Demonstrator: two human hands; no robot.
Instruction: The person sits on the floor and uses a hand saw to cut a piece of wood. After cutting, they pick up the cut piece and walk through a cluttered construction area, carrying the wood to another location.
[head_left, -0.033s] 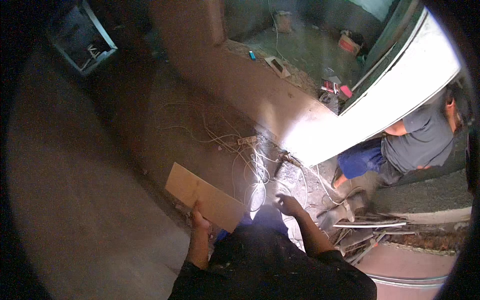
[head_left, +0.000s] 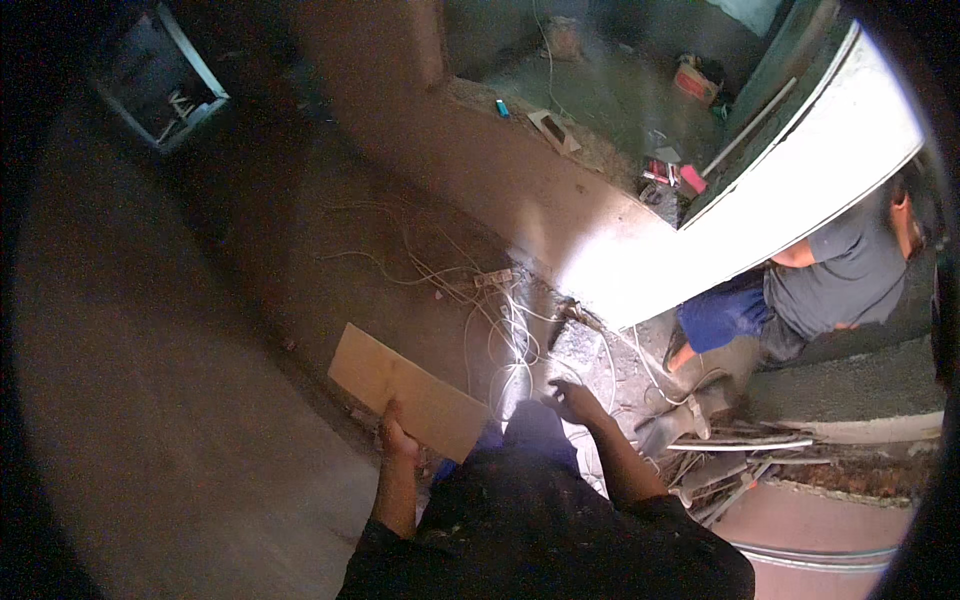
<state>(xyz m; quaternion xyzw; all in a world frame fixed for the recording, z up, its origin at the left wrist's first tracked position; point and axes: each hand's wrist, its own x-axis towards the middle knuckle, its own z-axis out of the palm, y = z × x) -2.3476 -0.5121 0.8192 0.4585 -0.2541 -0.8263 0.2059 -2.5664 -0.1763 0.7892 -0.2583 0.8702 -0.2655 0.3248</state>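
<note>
My left hand (head_left: 398,432) grips the lower edge of a flat tan rectangular panel (head_left: 405,385), its thumb lying over the face. Whether the panel is tile or board I cannot tell. It is held tilted in front of me, to the left of my legs. My right hand (head_left: 580,404) hangs in front of my right thigh with loosely bent fingers, thumb and finger apart, and no object shows in it. Beyond both hands, a tangle of white cables (head_left: 510,330) lies on the floor around a power strip (head_left: 493,279).
A person (head_left: 840,265) in a grey shirt and blue shorts is at the right, beside a brightly lit white wall edge (head_left: 760,200). Pipes and sticks (head_left: 740,465) lie nearer on the right. Past a low ledge (head_left: 560,185) are a red box (head_left: 695,86) and a sack (head_left: 563,40).
My right hand has shifted very slightly up and left, its fingers a little more spread. The panel stays in my left hand, almost unmoved.
</note>
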